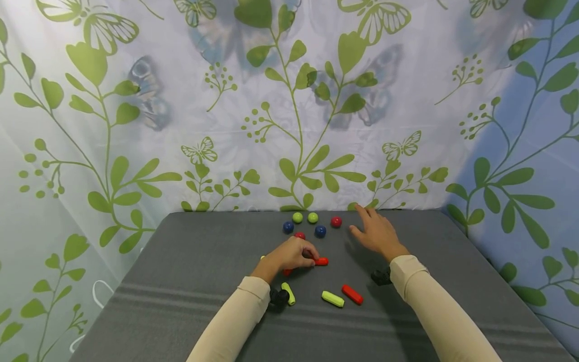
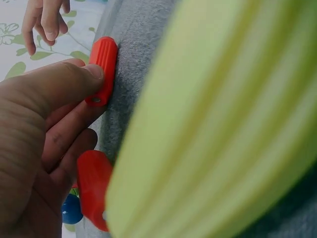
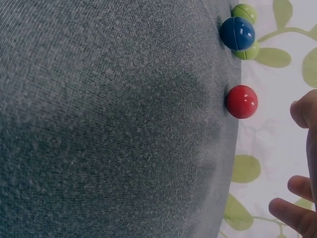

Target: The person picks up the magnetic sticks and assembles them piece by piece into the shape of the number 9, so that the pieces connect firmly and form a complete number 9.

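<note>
A short red ridged plastic stick (image 1: 321, 261) lies at the fingertips of my left hand (image 1: 289, 254). In the left wrist view the thumb and forefinger pinch this red stick (image 2: 109, 54) near one end. Below the left palm is a second red stick (image 1: 287, 272), mostly hidden in the head view. My right hand (image 1: 376, 232) hovers over the table's right half, fingers spread and holding nothing. Closest to it is a red ball (image 1: 336, 221), which stands apart from the fingers in the right wrist view.
Beyond the left hand sit two green balls (image 1: 312, 217), two blue balls (image 1: 320, 231) and another red ball (image 1: 300, 235). Nearer are yellow-green sticks (image 1: 332, 298) and a red stick (image 1: 352, 294). A patterned curtain (image 1: 316, 151) hangs behind the grey table (image 1: 190, 281).
</note>
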The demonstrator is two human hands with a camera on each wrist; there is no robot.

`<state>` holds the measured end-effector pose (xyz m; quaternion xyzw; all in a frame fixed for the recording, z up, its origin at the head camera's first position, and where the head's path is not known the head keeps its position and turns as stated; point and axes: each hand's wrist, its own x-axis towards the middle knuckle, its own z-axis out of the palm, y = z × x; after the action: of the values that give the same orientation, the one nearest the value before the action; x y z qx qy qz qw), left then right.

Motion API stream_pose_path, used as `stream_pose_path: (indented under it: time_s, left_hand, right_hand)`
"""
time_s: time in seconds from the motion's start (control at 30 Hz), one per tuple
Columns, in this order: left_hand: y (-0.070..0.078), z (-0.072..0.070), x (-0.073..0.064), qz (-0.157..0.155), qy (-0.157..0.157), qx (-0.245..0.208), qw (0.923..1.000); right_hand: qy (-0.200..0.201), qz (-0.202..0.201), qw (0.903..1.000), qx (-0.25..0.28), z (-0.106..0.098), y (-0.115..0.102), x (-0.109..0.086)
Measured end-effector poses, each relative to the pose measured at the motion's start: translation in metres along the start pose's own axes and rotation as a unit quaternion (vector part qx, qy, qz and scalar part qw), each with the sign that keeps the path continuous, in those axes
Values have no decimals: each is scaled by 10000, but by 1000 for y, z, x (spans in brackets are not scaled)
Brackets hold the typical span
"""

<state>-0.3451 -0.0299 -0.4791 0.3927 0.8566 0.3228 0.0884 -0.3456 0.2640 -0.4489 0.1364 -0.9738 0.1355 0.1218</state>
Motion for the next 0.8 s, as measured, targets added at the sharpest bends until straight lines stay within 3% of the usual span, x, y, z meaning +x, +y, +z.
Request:
stream_pose_path:
  time_s: [0.2,0.53,0.8]
  left_hand:
    - [2,-1,0,-113,8,-47,9999]
    - [0,-7,-7,-94,446,18,9990]
    - [0,-7,-7,-139,500,190,9985]
  right_hand:
    - [-49,67,9999,-77,2,-3,1]
    - [-192,-203,9992,-280,8,-11,7]
    - [-311,-447,9982,-230,11,-27,15]
